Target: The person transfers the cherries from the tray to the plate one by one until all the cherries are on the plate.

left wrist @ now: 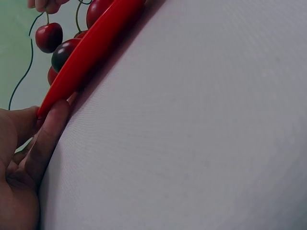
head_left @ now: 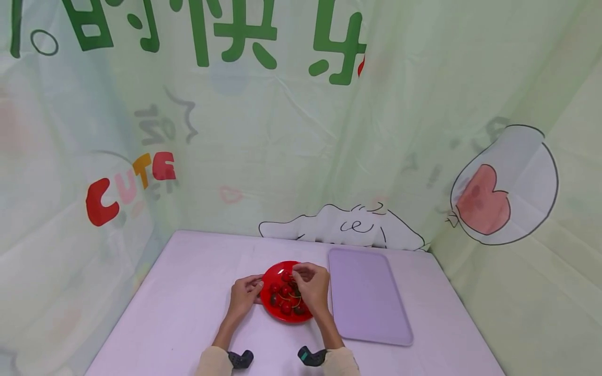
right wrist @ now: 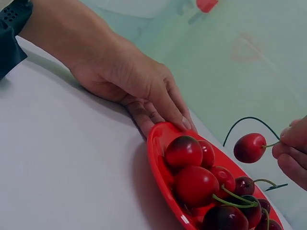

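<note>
A red plate (head_left: 269, 308) stands on the table, heaped with several dark red cherries (head_left: 285, 308) on green stems. My left hand (head_left: 243, 296) grips the plate's left rim, thumb on top and fingers beneath, as the left wrist view shows. Over the plate's right side is my right hand (head_left: 314, 286). Its thumb and fingertips pinch the green stem of one cherry (right wrist: 250, 148), which hangs above the others in the right wrist view. That same cherry (left wrist: 49, 38) dangles under the fingertips in the left wrist view.
A flat lilac tray (head_left: 369, 297) lies just right of the plate. The pale table (head_left: 202, 271) runs back to a hanging printed curtain (head_left: 282, 156), which also closes off both sides. Each wrist wears a dark strap device (head_left: 312, 356).
</note>
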### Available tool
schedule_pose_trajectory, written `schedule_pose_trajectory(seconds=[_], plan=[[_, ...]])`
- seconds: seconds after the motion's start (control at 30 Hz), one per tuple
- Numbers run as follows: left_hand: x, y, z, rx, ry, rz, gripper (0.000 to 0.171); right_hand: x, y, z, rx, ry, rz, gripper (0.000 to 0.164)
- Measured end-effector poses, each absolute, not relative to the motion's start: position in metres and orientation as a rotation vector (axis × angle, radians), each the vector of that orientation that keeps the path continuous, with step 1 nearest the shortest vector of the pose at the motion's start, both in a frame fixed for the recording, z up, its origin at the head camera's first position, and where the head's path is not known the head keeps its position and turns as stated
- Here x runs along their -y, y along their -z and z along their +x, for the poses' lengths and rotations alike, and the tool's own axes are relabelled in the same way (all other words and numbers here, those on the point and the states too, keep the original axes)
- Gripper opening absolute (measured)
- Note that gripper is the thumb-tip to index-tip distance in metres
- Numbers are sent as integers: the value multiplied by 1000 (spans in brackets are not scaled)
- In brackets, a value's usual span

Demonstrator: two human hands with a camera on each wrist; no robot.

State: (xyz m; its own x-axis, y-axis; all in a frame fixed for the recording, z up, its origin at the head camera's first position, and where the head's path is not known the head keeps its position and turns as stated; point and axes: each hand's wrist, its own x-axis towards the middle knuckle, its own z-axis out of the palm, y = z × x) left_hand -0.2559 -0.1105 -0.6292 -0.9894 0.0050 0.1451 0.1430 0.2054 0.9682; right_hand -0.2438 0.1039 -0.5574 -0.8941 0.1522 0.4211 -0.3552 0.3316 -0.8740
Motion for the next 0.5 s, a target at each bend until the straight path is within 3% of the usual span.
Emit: schedule_pose_trajectory(seconds=[0.5], plan=[[112,626,-253,2315,1945,-166,28,-94,562,-247,2319,-1303,285,9]])
